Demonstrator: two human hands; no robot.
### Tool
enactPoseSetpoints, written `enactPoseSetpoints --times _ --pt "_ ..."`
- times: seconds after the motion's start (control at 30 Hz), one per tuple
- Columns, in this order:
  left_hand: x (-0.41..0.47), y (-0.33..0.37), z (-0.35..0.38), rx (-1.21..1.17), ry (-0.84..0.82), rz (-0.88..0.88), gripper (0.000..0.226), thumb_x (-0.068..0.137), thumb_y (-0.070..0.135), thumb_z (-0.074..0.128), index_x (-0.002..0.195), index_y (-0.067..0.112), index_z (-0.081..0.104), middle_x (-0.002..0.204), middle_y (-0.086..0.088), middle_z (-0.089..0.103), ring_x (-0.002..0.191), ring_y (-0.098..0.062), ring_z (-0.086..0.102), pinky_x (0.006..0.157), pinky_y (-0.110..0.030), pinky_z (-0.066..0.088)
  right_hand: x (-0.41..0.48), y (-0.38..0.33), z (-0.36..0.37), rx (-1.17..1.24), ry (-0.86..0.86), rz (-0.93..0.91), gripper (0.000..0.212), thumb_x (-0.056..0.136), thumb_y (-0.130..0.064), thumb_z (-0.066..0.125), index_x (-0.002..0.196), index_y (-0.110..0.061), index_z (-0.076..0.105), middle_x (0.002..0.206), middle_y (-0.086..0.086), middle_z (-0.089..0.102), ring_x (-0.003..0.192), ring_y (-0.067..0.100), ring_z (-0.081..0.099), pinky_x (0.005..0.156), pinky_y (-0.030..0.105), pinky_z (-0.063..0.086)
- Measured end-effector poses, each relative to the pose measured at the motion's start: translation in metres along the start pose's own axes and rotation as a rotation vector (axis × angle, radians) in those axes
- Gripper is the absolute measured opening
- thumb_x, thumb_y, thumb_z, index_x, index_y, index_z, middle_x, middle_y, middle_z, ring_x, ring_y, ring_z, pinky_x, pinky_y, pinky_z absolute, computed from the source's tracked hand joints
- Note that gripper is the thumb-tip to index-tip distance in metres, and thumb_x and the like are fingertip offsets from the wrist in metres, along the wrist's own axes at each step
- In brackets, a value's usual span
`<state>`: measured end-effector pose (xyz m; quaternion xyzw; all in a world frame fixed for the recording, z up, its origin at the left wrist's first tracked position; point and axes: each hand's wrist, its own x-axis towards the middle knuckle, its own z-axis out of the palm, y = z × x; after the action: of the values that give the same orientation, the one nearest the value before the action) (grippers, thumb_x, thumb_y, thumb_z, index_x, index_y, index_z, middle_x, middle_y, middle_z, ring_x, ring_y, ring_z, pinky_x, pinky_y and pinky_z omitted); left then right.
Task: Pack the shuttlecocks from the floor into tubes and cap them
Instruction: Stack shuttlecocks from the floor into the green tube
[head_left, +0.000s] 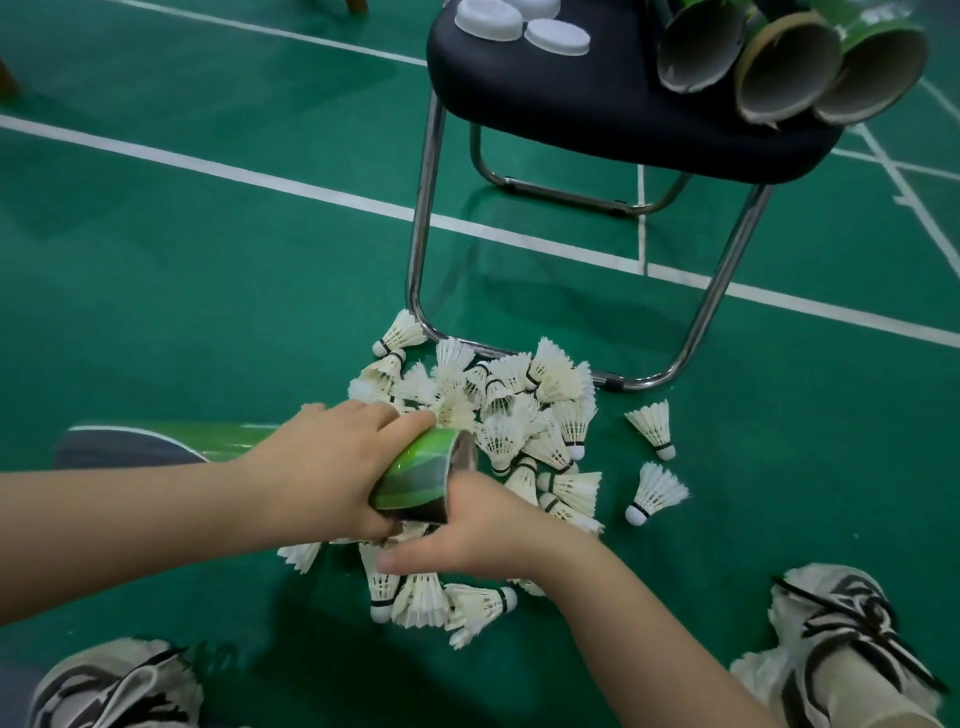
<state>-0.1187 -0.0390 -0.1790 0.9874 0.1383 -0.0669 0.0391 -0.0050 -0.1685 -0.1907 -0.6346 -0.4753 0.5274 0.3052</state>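
Fingers (374, 415) of our left hand (317, 473) wrap the green tube (415, 478) near its mouth, our right hand (493, 535) hides its own at that mouth so we cannot tell their hold, and shuttlecocks (519, 431) heaped beneath the tube could crumple if jammed in crooked.

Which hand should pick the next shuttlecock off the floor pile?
Right. The left hand grips the tube near its mouth, so it is occupied. The right hand sits at that mouth, directly over the shuttlecocks, with several lying just beside it.
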Motion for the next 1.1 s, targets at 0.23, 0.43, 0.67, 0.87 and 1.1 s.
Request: enactPoseSetpoints --times 0.23,0.43,0.67,0.87,1.1 --pt "0.011 0.006 0.014 0.005 -0.041 -0.069 0.082 0.069 0.063 0.056 0.136 0.033 0.018 0.113 0.007 0.051 0.103 -0.016 0.052 0.082 -0.030 0.043 0.012 0.015 0.010 0.108 0.229 -0.002 0.020 0.076 -0.015 0.072 0.069 -0.029 0.059 0.066 -0.010 0.058 0.060 -0.001 0.054 0.061 0.014 0.047" --pt "0.017 -0.008 0.014 -0.108 -0.014 -0.179 0.079 0.066 0.059 0.062 0.130 0.036 0.021 0.102 0.009 0.052 0.085 -0.014 0.049 0.071 -0.028 0.044 0.011 0.044 -0.026 0.375 0.746 -0.029 0.020 0.089 -0.022 0.058 0.079 -0.006 0.064 0.074 0.008 0.060 0.070 0.015 0.053 0.066 0.021 0.048" --pt "0.009 -0.009 0.019 -0.124 -0.039 -0.181 0.080 0.067 0.056 0.062 0.133 0.036 0.021 0.101 0.013 0.050 0.085 -0.011 0.049 0.069 -0.024 0.045 0.019 0.125 -0.022 0.375 0.678 0.473 0.029 0.088 -0.019 0.052 0.115 -0.026 0.055 0.093 0.002 0.063 0.078 0.016 0.060 0.082 0.042 0.053" --pt "0.013 -0.002 0.020 -0.129 -0.028 -0.152 0.078 0.067 0.054 0.062 0.132 0.034 0.024 0.105 0.011 0.052 0.089 -0.013 0.052 0.074 -0.028 0.048 0.032 0.141 0.003 0.655 0.675 0.592 0.038 0.090 -0.018 0.052 0.126 -0.027 0.048 0.115 0.005 0.054 0.096 0.020 0.059 0.084 0.035 0.054" --pt "0.015 0.002 0.021 -0.161 -0.036 -0.128 0.079 0.067 0.056 0.062 0.131 0.034 0.022 0.110 0.009 0.052 0.095 -0.014 0.051 0.080 -0.030 0.046 0.043 0.146 -0.006 1.020 0.746 0.546 0.050 0.092 -0.017 0.049 0.140 -0.020 0.035 0.146 0.000 0.031 0.127 0.019 0.037 0.108 0.038 0.036"
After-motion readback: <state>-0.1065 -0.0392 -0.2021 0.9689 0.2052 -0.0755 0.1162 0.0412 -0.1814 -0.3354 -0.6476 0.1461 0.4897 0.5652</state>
